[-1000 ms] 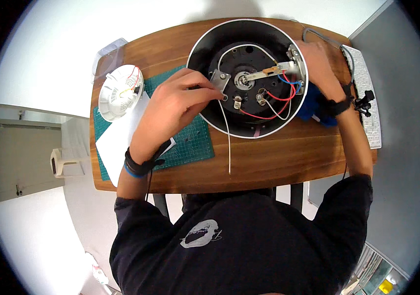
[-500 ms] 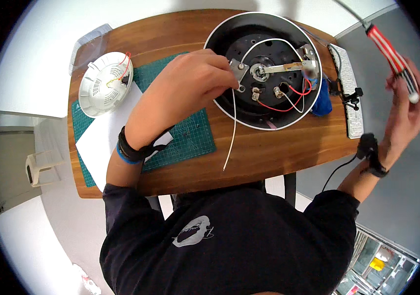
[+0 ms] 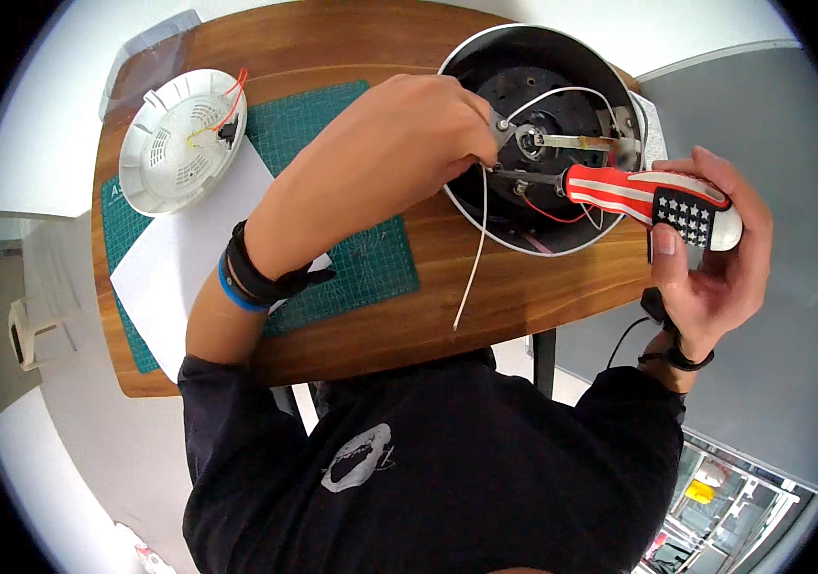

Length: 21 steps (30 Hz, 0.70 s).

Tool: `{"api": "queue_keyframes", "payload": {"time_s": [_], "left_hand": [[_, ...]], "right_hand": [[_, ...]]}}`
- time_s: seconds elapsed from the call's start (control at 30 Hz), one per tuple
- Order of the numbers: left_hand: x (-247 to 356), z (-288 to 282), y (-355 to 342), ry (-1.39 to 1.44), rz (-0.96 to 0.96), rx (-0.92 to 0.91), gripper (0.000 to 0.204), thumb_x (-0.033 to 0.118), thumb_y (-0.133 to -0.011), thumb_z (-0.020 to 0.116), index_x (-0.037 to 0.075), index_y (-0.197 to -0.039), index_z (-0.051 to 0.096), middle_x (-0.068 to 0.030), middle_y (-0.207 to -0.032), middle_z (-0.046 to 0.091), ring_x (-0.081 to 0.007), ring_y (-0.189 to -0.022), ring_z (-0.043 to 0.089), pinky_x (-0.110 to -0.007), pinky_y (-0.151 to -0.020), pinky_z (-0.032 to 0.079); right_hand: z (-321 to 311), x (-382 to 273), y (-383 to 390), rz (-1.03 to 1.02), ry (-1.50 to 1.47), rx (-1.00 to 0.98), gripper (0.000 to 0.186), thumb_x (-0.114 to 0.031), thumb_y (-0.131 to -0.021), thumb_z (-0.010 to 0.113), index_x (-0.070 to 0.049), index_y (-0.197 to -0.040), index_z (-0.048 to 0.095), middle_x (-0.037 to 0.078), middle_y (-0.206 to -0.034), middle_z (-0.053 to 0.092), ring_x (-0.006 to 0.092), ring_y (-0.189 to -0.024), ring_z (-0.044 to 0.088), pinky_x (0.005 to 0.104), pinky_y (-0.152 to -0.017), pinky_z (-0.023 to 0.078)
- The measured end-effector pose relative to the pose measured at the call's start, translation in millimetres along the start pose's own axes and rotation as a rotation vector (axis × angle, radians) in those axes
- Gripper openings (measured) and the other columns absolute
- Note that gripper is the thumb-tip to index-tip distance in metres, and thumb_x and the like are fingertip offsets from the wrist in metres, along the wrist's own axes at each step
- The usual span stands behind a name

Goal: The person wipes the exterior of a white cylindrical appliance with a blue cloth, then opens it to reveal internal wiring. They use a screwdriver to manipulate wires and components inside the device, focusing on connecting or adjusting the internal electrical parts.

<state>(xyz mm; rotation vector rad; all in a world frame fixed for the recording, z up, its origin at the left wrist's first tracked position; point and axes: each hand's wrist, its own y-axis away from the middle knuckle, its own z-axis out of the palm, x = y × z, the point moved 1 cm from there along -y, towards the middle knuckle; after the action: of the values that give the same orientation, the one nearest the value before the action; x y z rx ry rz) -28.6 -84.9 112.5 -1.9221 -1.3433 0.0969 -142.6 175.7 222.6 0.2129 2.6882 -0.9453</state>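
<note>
A round black metal housing [image 3: 471,209] with a white rim lies open side up at the table's far right. My left hand [image 3: 438,120] reaches over its left edge, fingertips pinched on a white wire [image 3: 474,263] beside a metal bracket [image 3: 499,130]. The wire's loose end hangs over the rim onto the table. In my right hand [image 3: 729,263] is a screwdriver [image 3: 610,194] with a red and white handle and a black starred grip. Its shaft points left to my left fingertips; the tip's exact contact is hard to see. A red wire [image 3: 554,216] curves inside the housing.
At the left, a white vented plastic cover [image 3: 165,177] with thin red and yellow wires rests partly on white paper [image 3: 165,287]. Beneath lies a green cutting mat [image 3: 366,277]. A clear plastic tray [image 3: 146,59] stands at the far left corner of the wooden table [image 3: 399,43].
My right hand has brought the screwdriver in from the upper right, its shaft now down inside the housing. The left hand keeps its pinch at the white wire. The whole view has shifted slightly.
</note>
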Motion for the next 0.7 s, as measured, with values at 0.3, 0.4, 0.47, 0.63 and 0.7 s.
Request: {"api": "queue_keyframes", "payload": {"time_s": [0.3, 0.4, 0.47, 0.63, 0.7], "left_hand": [[-3.4, 6.2, 1.6, 0.011, -0.023, -0.011, 0.016, 0.003, -0.083, 0.082, 0.007, -0.098, 0.082, -0.0090, -0.098, 0.077, -0.0339, -0.097, 0.074, -0.044, -0.085, 0.060], [-2.0, 3.4, 0.4, 0.008, -0.044, -0.034, 0.016, 0.002, -0.084, 0.081, 0.006, -0.099, 0.082, -0.0092, -0.099, 0.077, -0.0339, -0.098, 0.074, -0.044, -0.085, 0.060], [-1.0, 3.1, -0.3, -0.011, -0.036, -0.038, 0.016, 0.002, -0.084, 0.081, 0.006, -0.099, 0.082, -0.0094, -0.099, 0.077, -0.0342, -0.098, 0.074, -0.044, -0.085, 0.060], [-0.7, 2.0, 0.0, -0.007, -0.048, -0.048, 0.015, 0.003, -0.084, 0.081, 0.005, -0.099, 0.081, -0.0100, -0.100, 0.077, -0.0352, -0.099, 0.074, -0.045, -0.086, 0.060], [0.4, 1.8, -0.5, -0.015, -0.029, -0.035, 0.015, 0.003, -0.083, 0.081, 0.005, -0.098, 0.081, -0.0102, -0.100, 0.077, -0.0355, -0.100, 0.074, -0.045, -0.086, 0.060]], "right_hand": [[6.2, -0.4, -8.0, -0.005, 0.037, 0.007, 0.058, -0.006, -0.093, 0.080, 0.010, -0.144, 0.059, 0.026, -0.119, 0.076, 0.0303, -0.110, 0.077, 0.0423, -0.106, 0.057], [6.9, -0.3, -10.7, -0.010, 0.041, -0.018, 0.058, -0.007, -0.093, 0.081, 0.010, -0.144, 0.059, 0.027, -0.119, 0.076, 0.0306, -0.110, 0.077, 0.0425, -0.106, 0.058], [7.7, -1.1, -9.2, -0.004, 0.038, -0.008, 0.058, -0.008, -0.093, 0.081, 0.010, -0.144, 0.059, 0.027, -0.119, 0.076, 0.0306, -0.109, 0.077, 0.0425, -0.105, 0.058], [8.8, -3.7, -10.0, -0.011, 0.072, -0.008, 0.060, -0.011, -0.093, 0.082, 0.010, -0.144, 0.059, 0.026, -0.118, 0.077, 0.0304, -0.108, 0.078, 0.0426, -0.105, 0.059], [8.0, -4.4, -10.0, -0.009, 0.081, -0.004, 0.060, -0.011, -0.093, 0.083, 0.010, -0.144, 0.059, 0.026, -0.117, 0.077, 0.0304, -0.108, 0.078, 0.0425, -0.104, 0.059]]}}
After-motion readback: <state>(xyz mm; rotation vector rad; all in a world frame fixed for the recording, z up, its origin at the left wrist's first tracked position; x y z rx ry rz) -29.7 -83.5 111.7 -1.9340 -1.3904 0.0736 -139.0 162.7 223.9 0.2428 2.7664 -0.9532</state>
